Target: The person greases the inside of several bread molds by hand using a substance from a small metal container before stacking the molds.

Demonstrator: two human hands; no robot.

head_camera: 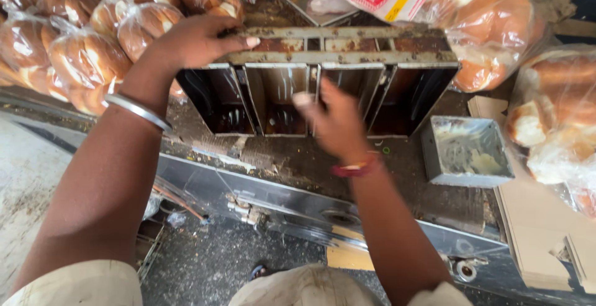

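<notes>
We rest our left hand on the top edge of a strapped set of 4 metal bread tins, which stands tipped on its side on the counter so that its open mouths face us. The fingers curl over the rusty upper bar and grip it. A steel bangle sits on that wrist.

Our right hand is just in front of the tin mouths, around the divider between the 2nd and 3rd; it is blurred, the fingers look loosely spread, and we cannot tell whether it holds anything or touches the metal. A red thread band circles that wrist.

To the right of the tins, on the counter, stands a small square metal tray smeared with pale grease. Bagged buns are piled at the left behind our left hand, and more bagged bread lies at the right. Flat cardboard lies at the lower right.
</notes>
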